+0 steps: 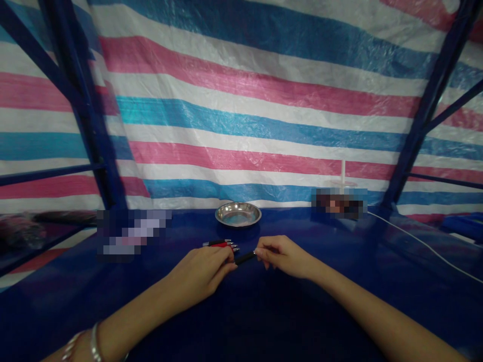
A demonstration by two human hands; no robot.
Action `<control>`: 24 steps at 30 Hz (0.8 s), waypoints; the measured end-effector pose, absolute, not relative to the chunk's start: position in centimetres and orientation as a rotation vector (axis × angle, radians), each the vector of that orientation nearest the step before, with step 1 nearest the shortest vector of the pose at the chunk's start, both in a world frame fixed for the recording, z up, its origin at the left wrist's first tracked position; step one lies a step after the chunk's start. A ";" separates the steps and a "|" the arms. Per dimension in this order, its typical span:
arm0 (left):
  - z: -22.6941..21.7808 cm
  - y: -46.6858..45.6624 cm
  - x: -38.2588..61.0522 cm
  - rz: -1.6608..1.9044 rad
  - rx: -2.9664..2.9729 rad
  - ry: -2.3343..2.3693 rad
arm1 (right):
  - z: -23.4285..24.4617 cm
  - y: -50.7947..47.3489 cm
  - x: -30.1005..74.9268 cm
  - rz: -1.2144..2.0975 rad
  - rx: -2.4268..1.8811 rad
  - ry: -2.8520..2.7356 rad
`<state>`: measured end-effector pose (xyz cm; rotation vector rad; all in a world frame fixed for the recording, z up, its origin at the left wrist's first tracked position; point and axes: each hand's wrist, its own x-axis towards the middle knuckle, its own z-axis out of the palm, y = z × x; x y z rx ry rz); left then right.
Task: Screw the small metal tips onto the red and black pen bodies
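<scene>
Over a dark blue table (264,311), my left hand (202,274) and my right hand (281,256) meet on one black pen (245,258). Each hand pinches an end of it, fingers closed. Just behind my left fingers lie a few more pens (222,245), red and black, side by side on the table. A small round metal dish (238,214) stands a little farther back, in the middle.
A striped pink, blue and white tarpaulin (249,100) hangs right behind the table. Dark blue frame posts (90,125) rise at left and right. A white cable (418,241) runs across the right side. Blurred-out items sit at back left and back right.
</scene>
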<state>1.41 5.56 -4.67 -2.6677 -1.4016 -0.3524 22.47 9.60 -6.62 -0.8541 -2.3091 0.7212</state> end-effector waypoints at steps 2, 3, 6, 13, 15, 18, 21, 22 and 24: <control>-4.7 5.6 1.4 -0.359 -2.674 -1.389 | -6.7 9.6 22.5 0.720 -0.863 -2.307; -4.7 5.6 1.4 -0.362 -2.674 -1.389 | -6.7 9.6 22.5 0.724 -0.865 -2.307; -4.7 5.6 1.4 -0.362 -2.670 -1.407 | -6.7 9.6 22.5 0.736 -0.868 -2.315; -4.7 5.6 1.4 -0.356 -2.689 -1.422 | -6.4 9.3 22.4 0.728 -0.900 -2.319; -4.7 5.6 1.4 -0.360 -2.690 -1.424 | -6.4 9.4 22.4 0.725 -0.897 -2.323; -4.7 5.6 1.4 -0.355 -2.692 -1.422 | -6.6 9.4 22.5 0.714 -0.894 -2.323; -4.7 5.7 1.4 -0.356 -2.692 -1.425 | -6.6 9.5 22.5 0.702 -0.885 -2.328; -4.7 5.7 1.4 -0.360 -2.693 -1.426 | -6.7 9.5 22.5 0.700 -0.880 -2.329; -4.6 5.7 1.5 -0.364 -2.695 -1.430 | -6.6 9.6 22.5 0.695 -0.874 -2.324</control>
